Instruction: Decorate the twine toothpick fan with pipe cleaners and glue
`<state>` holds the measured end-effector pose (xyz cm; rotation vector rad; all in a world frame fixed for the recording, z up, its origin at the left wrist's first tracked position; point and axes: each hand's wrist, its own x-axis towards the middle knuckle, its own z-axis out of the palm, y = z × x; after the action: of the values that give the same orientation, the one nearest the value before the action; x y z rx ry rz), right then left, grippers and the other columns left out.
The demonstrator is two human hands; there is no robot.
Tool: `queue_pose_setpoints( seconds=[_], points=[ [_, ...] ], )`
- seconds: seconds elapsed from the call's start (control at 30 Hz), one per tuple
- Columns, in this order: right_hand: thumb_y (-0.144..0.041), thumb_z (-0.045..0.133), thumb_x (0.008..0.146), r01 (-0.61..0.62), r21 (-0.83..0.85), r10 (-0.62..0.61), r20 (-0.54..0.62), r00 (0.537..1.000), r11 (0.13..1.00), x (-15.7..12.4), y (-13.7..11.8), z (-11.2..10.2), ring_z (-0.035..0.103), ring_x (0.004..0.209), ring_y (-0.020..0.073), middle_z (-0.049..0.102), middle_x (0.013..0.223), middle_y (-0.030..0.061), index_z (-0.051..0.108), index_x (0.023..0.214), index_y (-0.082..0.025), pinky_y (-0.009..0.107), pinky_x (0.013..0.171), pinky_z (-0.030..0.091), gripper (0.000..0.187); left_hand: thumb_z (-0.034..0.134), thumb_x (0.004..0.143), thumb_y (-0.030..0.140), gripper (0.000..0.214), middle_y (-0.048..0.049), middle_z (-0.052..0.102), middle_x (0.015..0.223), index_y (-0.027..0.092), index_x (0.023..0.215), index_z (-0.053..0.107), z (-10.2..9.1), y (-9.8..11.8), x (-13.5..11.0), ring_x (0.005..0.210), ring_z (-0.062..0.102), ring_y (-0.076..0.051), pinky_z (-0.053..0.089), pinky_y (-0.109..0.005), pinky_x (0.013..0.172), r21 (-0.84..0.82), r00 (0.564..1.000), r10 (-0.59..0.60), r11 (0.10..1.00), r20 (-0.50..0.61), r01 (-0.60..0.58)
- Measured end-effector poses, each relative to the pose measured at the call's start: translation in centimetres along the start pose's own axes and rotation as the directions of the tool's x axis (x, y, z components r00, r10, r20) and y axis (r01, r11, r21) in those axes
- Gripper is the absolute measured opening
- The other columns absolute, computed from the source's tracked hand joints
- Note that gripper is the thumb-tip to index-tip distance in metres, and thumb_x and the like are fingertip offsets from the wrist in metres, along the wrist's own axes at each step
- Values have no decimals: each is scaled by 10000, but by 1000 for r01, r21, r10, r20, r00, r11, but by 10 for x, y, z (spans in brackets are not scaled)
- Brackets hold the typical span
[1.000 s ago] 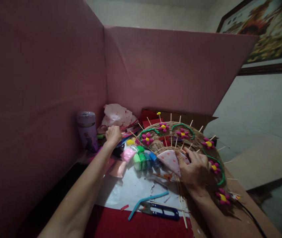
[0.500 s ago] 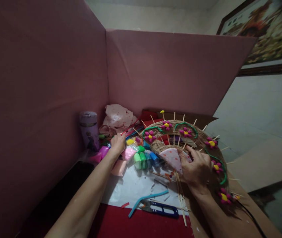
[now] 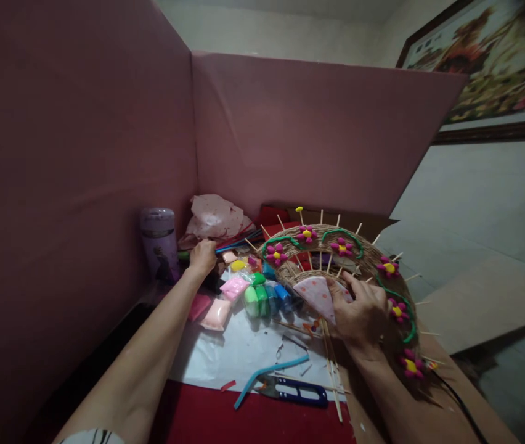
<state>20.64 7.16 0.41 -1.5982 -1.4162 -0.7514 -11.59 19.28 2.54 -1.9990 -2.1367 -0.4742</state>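
Note:
My right hand point(image 3: 362, 311) grips a semicircular twine-wrapped craft piece point(image 3: 373, 262) at its inner half-disc. The thumb presses on the white, red-dotted cloth point(image 3: 313, 293) covering that disc, with the fingers over its twine edge. Wooden sticks radiate from the arch, which carries magenta clay flowers point(image 3: 342, 247) with yellow centres and wavy green fuzzy stems. One stick tip bears a yellow clay blob point(image 3: 299, 209). My left hand point(image 3: 203, 256) is closed among the supplies at the back left, beside blue and red pipe cleaners point(image 3: 239, 242). Its fingertips are hidden, as is anything in them.
Packets of coloured clay point(image 3: 260, 301) lie between my hands. A lilac tumbler point(image 3: 158, 243) stands left, near crumpled dotted wrapping point(image 3: 216, 216). In front are blue-handled thread snips point(image 3: 297, 391), a bent light-blue pipe cleaner point(image 3: 262, 374) and loose sticks point(image 3: 333, 364). Pink panels point(image 3: 318, 135) rise behind.
My left hand has moved slightly left and farther back, uncovering more of the clay packets. The right hand keeps its hold on the craft piece. The view has shifted a little.

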Motion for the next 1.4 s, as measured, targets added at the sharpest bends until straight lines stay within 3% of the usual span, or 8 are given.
queue_pose_setpoints(
  seconds=[0.2,0.43,0.6,0.67,0.77,0.83,1.17,1.4],
  points=[
    [-543,429,843,-18,8,19,-7,1000,1000,2,0,-1,479,814,262,675,810,123,679,958,-121,361,738,303,504,428,795,159,281,-122,524,1095,208,987,628,-1,11,-12,1033,500,-259,432,-328,762,-7,996,56,998,-68,-57],
    [-530,471,826,-40,-19,39,-73,997,999,11,6,-7,496,799,265,680,806,131,689,954,-106,360,747,332,494,444,809,185,218,-90,604,898,219,805,659,0,29,-26,968,492,-237,410,-322,781,-95,981,191,976,-41,-194],
    [-503,503,816,-68,-73,56,-156,986,995,23,14,-18,504,797,272,676,790,134,689,961,-94,365,756,343,472,489,822,275,185,-44,629,950,241,876,662,-11,60,-35,947,496,-200,395,-298,812,-218,945,325,921,-29,-323],
    [-511,509,809,-94,-84,77,-190,979,992,28,18,-21,502,795,276,673,783,132,689,966,-97,371,756,341,478,523,807,394,207,-22,632,969,264,877,667,-14,77,-45,954,500,-191,389,-294,828,-272,901,433,866,-11,-419],
    [-532,498,806,-129,-84,108,-224,969,988,32,25,-23,492,798,283,660,772,132,687,974,-106,383,754,335,495,590,722,502,372,-37,605,1059,268,1007,633,-14,99,-67,996,491,-231,379,-350,863,-356,698,714,665,46,-657],
    [-537,483,812,-141,-85,119,-227,967,986,34,28,-23,486,788,281,652,757,139,687,973,-92,377,748,334,515,626,685,468,478,-69,572,1122,245,1104,578,-10,107,-78,1006,493,-265,384,-390,850,-319,621,781,605,62,-729],
    [-510,468,822,-189,-72,169,-223,960,979,35,34,-22,482,812,284,663,804,149,681,989,-92,374,746,318,499,511,624,91,412,-89,581,1046,220,1008,585,-14,86,-68,952,544,-261,397,-384,808,-204,743,640,768,197,-607],
    [-480,498,810,-163,-73,143,-227,963,984,34,32,-20,502,804,283,688,827,140,690,971,-94,369,752,321,460,605,692,407,315,-49,622,1008,239,954,654,-14,91,-43,958,556,-227,412,-314,844,-482,822,543,774,170,-411]
  ],
)
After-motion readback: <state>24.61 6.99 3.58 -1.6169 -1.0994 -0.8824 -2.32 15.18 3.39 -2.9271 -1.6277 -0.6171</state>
